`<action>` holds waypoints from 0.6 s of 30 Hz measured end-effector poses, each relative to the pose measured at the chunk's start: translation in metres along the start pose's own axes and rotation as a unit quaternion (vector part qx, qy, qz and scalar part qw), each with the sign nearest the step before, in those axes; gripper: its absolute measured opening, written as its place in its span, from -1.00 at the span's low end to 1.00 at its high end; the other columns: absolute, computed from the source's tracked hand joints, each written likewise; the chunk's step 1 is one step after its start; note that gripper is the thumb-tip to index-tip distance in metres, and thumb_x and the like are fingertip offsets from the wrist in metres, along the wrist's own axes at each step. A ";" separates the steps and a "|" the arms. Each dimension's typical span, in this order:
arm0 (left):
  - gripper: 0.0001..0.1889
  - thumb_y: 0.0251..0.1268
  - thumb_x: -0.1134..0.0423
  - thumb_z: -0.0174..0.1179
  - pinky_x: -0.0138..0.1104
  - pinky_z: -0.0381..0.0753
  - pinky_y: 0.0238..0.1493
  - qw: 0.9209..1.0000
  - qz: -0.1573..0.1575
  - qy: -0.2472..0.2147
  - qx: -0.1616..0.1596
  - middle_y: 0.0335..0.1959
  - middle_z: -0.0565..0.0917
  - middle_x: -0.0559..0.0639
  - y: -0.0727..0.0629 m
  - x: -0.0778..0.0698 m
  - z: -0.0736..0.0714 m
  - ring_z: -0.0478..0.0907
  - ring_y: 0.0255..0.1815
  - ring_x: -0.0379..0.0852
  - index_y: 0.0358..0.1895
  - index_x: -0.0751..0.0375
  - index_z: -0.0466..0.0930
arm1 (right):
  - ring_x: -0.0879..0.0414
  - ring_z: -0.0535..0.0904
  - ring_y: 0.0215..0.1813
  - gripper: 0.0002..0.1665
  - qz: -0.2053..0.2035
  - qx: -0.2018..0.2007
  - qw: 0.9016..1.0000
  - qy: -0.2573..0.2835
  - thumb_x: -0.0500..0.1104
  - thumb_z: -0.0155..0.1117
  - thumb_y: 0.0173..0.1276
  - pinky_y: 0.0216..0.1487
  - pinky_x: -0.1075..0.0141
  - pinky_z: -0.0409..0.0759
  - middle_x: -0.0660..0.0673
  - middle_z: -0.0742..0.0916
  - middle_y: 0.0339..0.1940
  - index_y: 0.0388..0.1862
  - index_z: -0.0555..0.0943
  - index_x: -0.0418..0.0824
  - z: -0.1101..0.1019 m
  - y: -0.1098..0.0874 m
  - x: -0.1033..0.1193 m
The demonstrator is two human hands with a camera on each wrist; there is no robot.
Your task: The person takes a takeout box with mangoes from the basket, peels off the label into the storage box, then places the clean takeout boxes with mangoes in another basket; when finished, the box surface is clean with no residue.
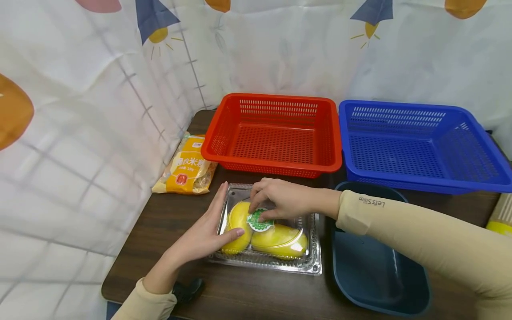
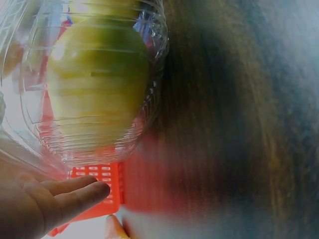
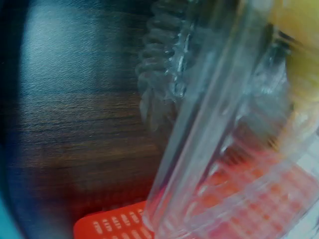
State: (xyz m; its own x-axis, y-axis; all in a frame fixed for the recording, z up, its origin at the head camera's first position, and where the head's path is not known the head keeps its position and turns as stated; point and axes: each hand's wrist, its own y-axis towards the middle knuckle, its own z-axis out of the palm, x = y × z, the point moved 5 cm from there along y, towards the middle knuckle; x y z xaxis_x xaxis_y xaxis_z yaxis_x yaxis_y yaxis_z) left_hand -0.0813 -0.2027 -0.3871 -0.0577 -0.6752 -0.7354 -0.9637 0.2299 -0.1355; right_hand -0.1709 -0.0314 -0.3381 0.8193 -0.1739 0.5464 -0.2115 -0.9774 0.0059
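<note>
A clear plastic clamshell box (image 1: pixel 276 265) with yellow mangoes (image 1: pixel 280 241) inside lies on the table. A round green-and-white sticker (image 1: pixel 260 225) is on its lid. My left hand (image 1: pixel 204 233) rests along the box's left side, fingers straight, thumb over the lid. From the right, my right hand (image 1: pixel 282 198) reaches across the lid with bent fingers, thumb and fingertips at the sticker; whether they pinch it cannot be told. In the left wrist view, a mango (image 2: pixel 99 84) shows through the ridged plastic beside my fingers (image 2: pixel 82 196). The right wrist view shows blurred clear plastic (image 3: pixel 199 119) without the hand.
Behind the box stand a red basket (image 1: pixel 276 171) and a blue basket (image 1: pixel 424 184). A dark blue bin (image 1: pixel 368 271) is to the right, under the right forearm. A yellow noodle bag (image 1: pixel 190 164) lies at the left. A dark object (image 1: pixel 190 289) is beside the left wrist.
</note>
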 end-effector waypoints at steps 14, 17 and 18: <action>0.19 0.35 -0.09 0.32 0.24 0.01 0.59 1.000 0.000 0.006 0.000 0.72 -0.40 0.08 0.001 -0.001 0.001 -0.26 0.73 0.22 0.68 0.03 -0.49 | 0.36 0.60 -0.27 -0.90 -0.025 -0.006 0.999 0.035 -0.25 0.47 0.31 -0.21 0.56 0.62 0.02 0.75 -0.24 -0.20 0.83 -0.16 0.002 0.011 0.002; 0.19 0.34 -0.08 0.33 0.24 0.00 0.59 1.000 -0.001 0.004 -0.001 0.72 -0.40 0.09 0.000 0.000 0.001 -0.26 0.72 0.23 0.68 0.03 -0.49 | 0.36 0.60 -0.28 -0.91 -0.027 -0.004 0.999 0.030 -0.25 0.47 0.31 -0.21 0.57 0.62 0.02 0.75 -0.25 -0.21 0.83 -0.16 0.002 0.013 0.002; 0.19 0.34 -0.08 0.33 0.25 0.01 0.59 1.000 -0.003 0.004 -0.001 0.72 -0.40 0.09 0.000 0.000 0.001 -0.26 0.72 0.23 0.68 0.03 -0.49 | 0.36 0.60 -0.27 -0.91 -0.028 -0.003 0.999 0.027 -0.25 0.47 0.31 -0.20 0.58 0.62 0.02 0.75 -0.25 -0.22 0.83 -0.16 0.003 0.013 0.002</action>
State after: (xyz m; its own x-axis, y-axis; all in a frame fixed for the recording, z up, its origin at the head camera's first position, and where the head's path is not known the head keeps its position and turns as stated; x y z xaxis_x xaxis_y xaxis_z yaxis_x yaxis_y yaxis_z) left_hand -0.0812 -0.2023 -0.3874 -0.0547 -0.6817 -0.7296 -0.9646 0.2248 -0.1378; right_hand -0.1703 -0.0454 -0.3391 0.7995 -0.1113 0.5902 -0.1686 -0.9848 0.0426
